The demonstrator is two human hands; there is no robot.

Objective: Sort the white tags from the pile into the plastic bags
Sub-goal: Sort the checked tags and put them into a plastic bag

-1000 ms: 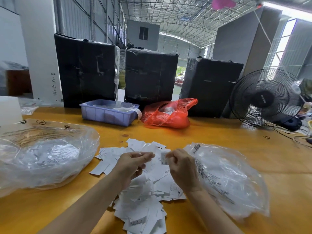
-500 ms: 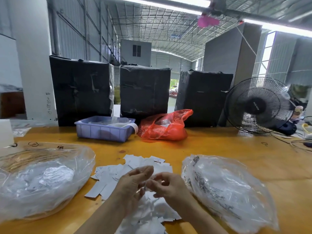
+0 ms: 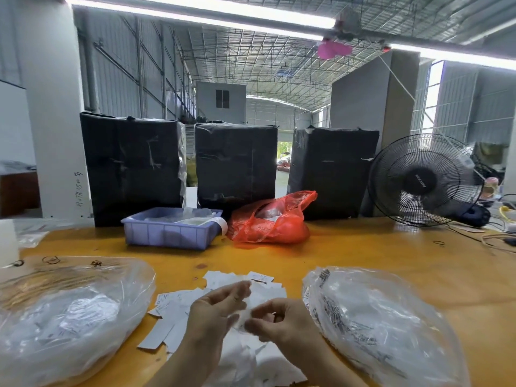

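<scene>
Two hands are seen low in the middle, close together above a pile of white tags (image 3: 178,303) that is spread on the yellow table (image 3: 363,252). The left hand (image 3: 212,314) has its fingers curled, and the right hand (image 3: 282,321) also has curled fingers; one small white tag (image 3: 242,319) appears to be pinched between the two hands, but the picture is blurred there and which fingers hold it cannot be told. The tags in the pile are too many and too overlapped to be counted.

Two clear plastic bags are laid on the table, one at each side of the pile: the left bag (image 3: 64,317) and the right bag (image 3: 385,325). White pieces are seen inside both.

Further back, one blue plastic tray (image 3: 170,233) and one red plastic bag (image 3: 270,219) are placed side by side. Behind them three black wrapped boxes (image 3: 236,163) are stood in a row. One black fan (image 3: 424,180) is stood at the right end of the table
</scene>
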